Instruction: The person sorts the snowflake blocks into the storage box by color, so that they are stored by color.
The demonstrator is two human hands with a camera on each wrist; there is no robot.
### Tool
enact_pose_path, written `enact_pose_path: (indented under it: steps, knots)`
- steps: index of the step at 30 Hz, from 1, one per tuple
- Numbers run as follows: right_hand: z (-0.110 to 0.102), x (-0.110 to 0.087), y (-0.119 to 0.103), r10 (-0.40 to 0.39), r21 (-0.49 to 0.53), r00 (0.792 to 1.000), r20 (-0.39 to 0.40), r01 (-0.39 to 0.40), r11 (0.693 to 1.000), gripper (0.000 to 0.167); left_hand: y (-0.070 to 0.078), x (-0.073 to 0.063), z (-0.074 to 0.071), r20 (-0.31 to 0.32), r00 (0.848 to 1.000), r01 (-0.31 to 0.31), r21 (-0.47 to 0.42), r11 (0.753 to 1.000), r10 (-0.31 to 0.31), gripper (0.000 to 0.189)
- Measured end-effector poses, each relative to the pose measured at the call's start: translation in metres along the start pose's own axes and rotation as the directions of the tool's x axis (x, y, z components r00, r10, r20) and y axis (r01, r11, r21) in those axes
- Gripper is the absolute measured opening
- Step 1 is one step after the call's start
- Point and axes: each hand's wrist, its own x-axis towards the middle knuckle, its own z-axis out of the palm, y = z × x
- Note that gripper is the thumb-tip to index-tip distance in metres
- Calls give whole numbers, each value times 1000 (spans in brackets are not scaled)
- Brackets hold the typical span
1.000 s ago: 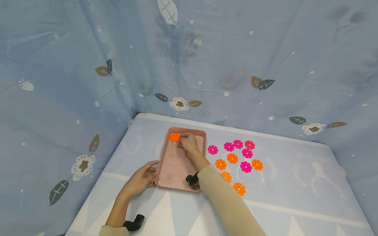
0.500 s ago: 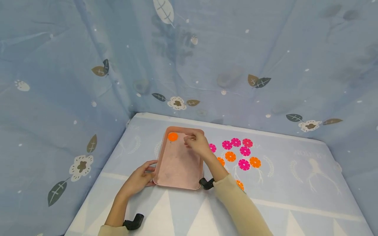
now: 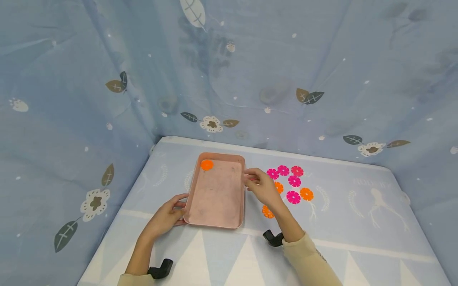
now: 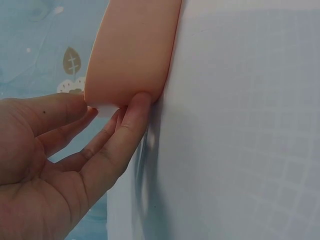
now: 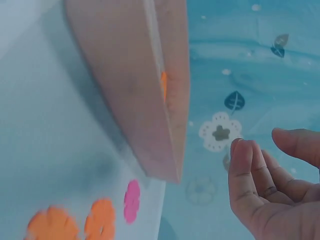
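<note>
A shallow pink tray [image 3: 214, 194] lies on the table. One orange notched plastic disc [image 3: 206, 165] sits inside its far left corner. My left hand [image 3: 165, 216] grips the tray near its front left corner; in the left wrist view the thumb is at the rim and the fingers are against the side wall. My right hand [image 3: 262, 186] is beside the tray's right edge, its fingers loosely bent; the right wrist view shows nothing between thumb and fingers. Orange discs [image 5: 52, 225] and a pink disc [image 5: 131, 201] lie under and past this hand.
Several pink discs [image 3: 293, 197] and orange discs [image 3: 306, 194] are scattered on the table right of the tray, some partly hidden by the right arm. A patterned blue curtain [image 3: 286, 79] hangs behind the table and on its left. Black wrist mounts [image 3: 161, 269] stick out from both wrists.
The right hand has let go of the orange disc in the tray's far left corner and moved right, out over the tray's right edge. The left hand has kept its hold on the tray.
</note>
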Motion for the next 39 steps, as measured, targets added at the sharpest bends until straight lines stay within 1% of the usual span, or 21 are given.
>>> enact_pose_path:
  steps: [3,7,10,15,20,23,30,35,39]
  knots:
    - [-10,-9,5,15,-33,1000,-16,-15,999,32,1,-1,0,3,1000,-2,-12,1000,2,49]
    - [-25,-20,13,8,-89,999,-50,-13,996,30,1,-1,-1,2,1000,-1,-15,1000,1,49]
    - [-36,-28,19,19,-94,998,-66,-25,995,31,0,-1,-2,5,1000,5,-11,1000,-5,49]
    - [-58,-38,33,49,-75,994,-98,-57,996,35,1,-2,-2,-12,1000,15,-10,1000,-15,48]
    - [-82,-44,50,98,-94,979,-179,-116,989,36,2,-4,-2,-14,1000,5,6,1000,-5,48]
    - [-95,-48,56,114,-120,968,-225,-143,982,38,1,-4,-1,-18,1000,14,0,1000,-14,48]
    - [-120,-56,71,135,-153,951,-280,-182,971,41,1,-4,-1,1,1000,4,-1,1000,-4,49]
    - [-135,-54,82,158,-218,933,-323,-236,947,37,0,-1,-1,7,1000,3,-18,1000,-3,50]
    - [-147,-48,92,200,-288,921,-335,-302,909,35,-1,1,0,6,1000,5,-17,1000,-5,50]
